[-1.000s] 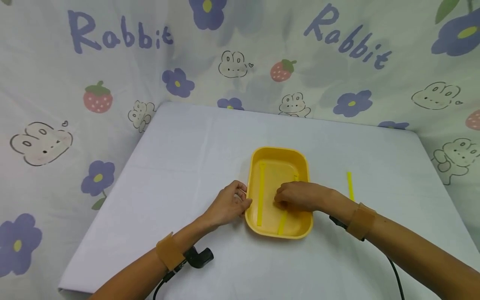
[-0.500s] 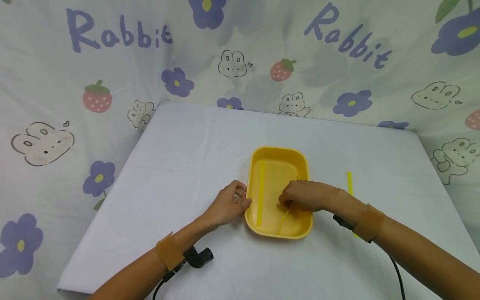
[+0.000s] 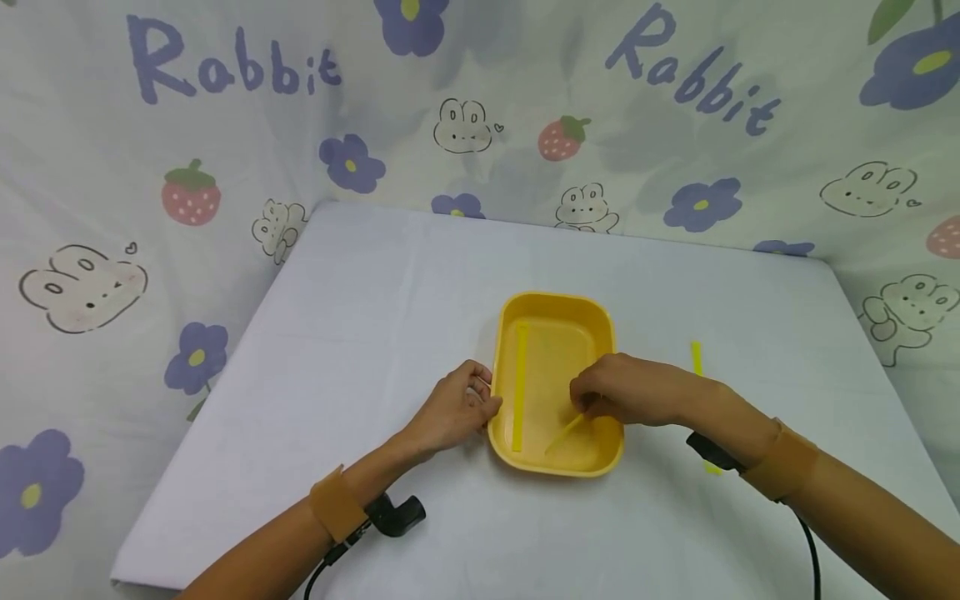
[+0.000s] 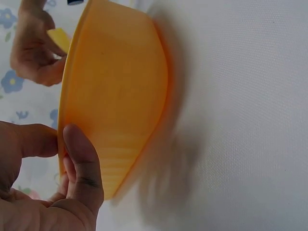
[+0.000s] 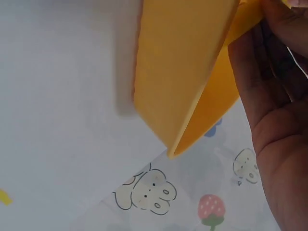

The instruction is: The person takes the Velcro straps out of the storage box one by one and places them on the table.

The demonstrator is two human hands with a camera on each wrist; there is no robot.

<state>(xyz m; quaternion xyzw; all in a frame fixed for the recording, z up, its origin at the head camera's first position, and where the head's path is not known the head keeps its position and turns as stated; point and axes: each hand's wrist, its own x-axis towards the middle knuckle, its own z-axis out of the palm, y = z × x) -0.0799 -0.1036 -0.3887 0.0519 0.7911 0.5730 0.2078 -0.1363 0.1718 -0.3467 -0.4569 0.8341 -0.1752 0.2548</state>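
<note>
A yellow tray [image 3: 553, 350] stands on the white table. My left hand [image 3: 452, 410] pinches its left rim; in the left wrist view the thumb lies outside the tray's wall [image 4: 120, 86]. My right hand [image 3: 628, 390], over the tray's right half, holds a thin yellow strip [image 3: 564, 435] in its fingertips. The strip slants down toward the tray's near end, and its other end [image 4: 58, 39] shows in the left wrist view. A second yellow strip [image 3: 519, 387] lies lengthwise along the tray's left side. The right fingertips are partly hidden.
Another yellow strip [image 3: 697, 358] lies on the table right of the tray, partly covered by my right forearm. A patterned cloth [image 3: 517, 75] hangs behind the table. Cables [image 3: 813, 546] trail from the wrist cameras.
The strip under my right hand has come up from the tray floor, its near end swinging left. My right hand has shifted slightly right. My left hand has stayed on the rim.
</note>
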